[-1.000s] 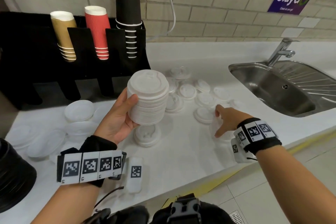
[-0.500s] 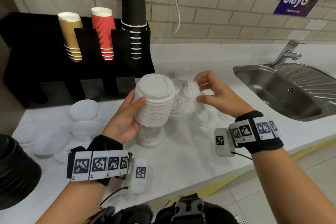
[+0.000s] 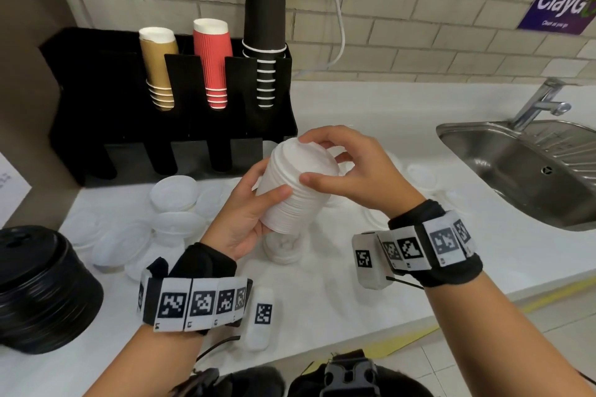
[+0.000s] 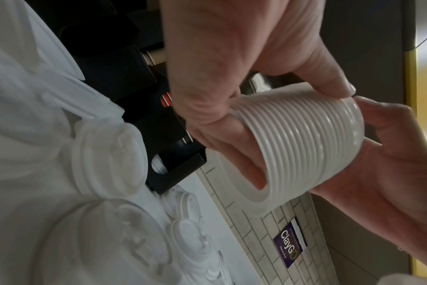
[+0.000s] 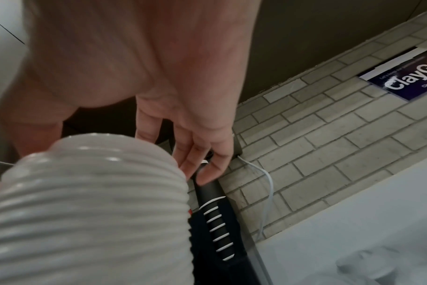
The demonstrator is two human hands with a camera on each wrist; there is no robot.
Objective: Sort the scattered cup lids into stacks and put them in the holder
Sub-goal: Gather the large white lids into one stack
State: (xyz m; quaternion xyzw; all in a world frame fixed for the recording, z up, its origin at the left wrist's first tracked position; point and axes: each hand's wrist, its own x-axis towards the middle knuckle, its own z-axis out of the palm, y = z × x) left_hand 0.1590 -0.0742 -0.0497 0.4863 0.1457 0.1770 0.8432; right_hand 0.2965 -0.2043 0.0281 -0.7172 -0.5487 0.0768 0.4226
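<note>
A pile of black lids (image 3: pixel 38 287) and clear dome lids (image 3: pixel 175 196) are seen lying loose on the counter (image 3: pixel 322 306), left of the white lid stack (image 3: pixel 296 190). The stack is held above the counter, in front of the black holder (image 3: pixel 96 126), and is gripped around its side by the curled fingers of the left hand (image 3: pixel 248 219). Its top lid is pinched by the thumb and fingertips of the right hand (image 3: pixel 351 171). Right of the stack, loose white lids (image 3: pixel 419 174) remain. Sorting is judged partly complete; no lid stack is visible in the holder.
</note>
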